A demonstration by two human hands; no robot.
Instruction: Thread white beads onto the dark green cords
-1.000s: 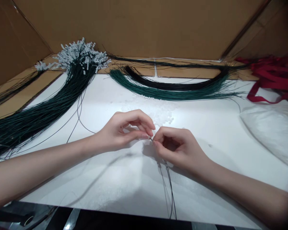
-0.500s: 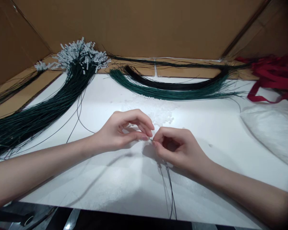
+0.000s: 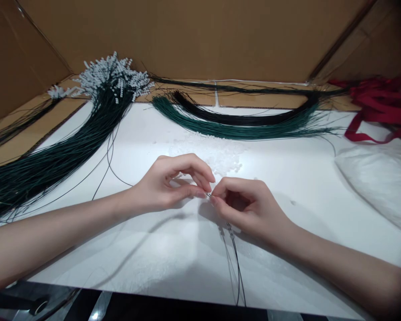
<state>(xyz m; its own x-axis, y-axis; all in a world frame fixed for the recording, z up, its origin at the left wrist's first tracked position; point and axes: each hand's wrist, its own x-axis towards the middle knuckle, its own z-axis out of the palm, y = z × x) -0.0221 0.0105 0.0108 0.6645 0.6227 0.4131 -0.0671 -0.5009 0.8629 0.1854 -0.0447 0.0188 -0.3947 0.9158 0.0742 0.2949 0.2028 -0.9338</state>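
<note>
My left hand point(image 3: 172, 183) and my right hand point(image 3: 247, 205) meet fingertip to fingertip over the white table point(image 3: 287, 187). My right hand pinches the tip of a thin dark wire point(image 3: 237, 263) that runs back toward the near edge, with small clear beads on it just below the hand. My left hand is closed in a pinch at the wire's tip; what it holds is too small to make out. A scatter of small clear beads point(image 3: 220, 158) lies just beyond both hands.
A thick bundle of dark green wires with white beaded tips point(image 3: 113, 78) fans across the left. Green and black wire bundles point(image 3: 240, 125) curve along the back. Red ribbon point(image 3: 377, 107) lies at the far right, a clear plastic bag point(image 3: 381, 183) beside it. Cardboard walls surround the table.
The hands have stayed almost still; my right hand shifted very slightly left along the wire, and the beads below it show a little more.
</note>
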